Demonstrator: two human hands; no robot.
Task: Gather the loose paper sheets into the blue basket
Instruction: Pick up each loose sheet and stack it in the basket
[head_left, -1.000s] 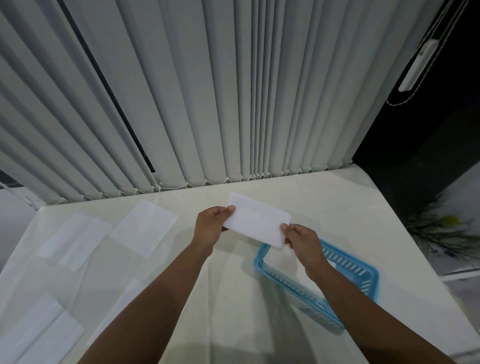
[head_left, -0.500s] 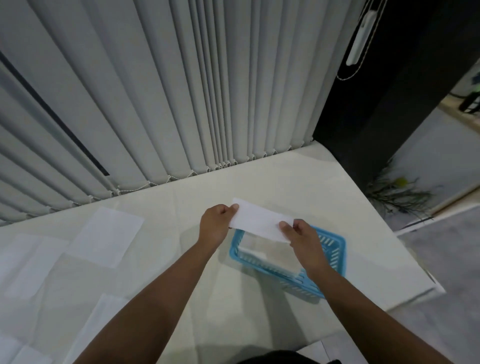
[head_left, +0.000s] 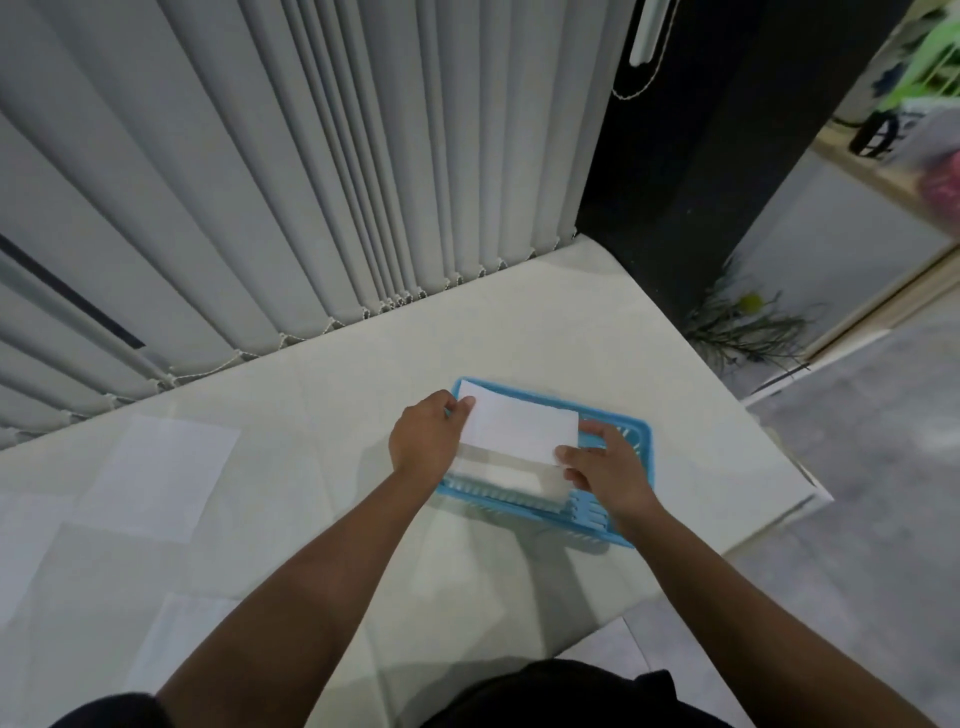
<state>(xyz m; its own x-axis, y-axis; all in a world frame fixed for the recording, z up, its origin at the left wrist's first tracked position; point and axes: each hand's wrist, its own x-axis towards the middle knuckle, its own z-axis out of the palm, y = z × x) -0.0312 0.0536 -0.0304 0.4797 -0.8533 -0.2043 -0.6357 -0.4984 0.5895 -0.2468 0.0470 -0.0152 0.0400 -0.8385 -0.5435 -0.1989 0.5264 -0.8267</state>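
Note:
A white paper sheet (head_left: 519, 427) hangs over the blue basket (head_left: 631, 434), held at both ends. My left hand (head_left: 427, 439) pinches its left edge and my right hand (head_left: 608, 470) pinches its lower right corner. Beneath the held sheet, a stack of white paper (head_left: 506, 475) lies inside the basket. The basket stands on the pale table (head_left: 519, 338) near its right edge. A loose sheet (head_left: 156, 473) lies flat on the table to the left, and another loose sheet (head_left: 176, 639) lies nearer me.
Grey vertical blinds (head_left: 311, 182) hang along the table's far edge. The table's right edge (head_left: 753, 431) drops to a grey floor with a dry plant (head_left: 748, 327) beside it. More faint sheets lie at the far left of the table (head_left: 26, 551).
Both hands have carried the sheet to the right and down, from in front of the basket to right over it. My view has swung to the right.

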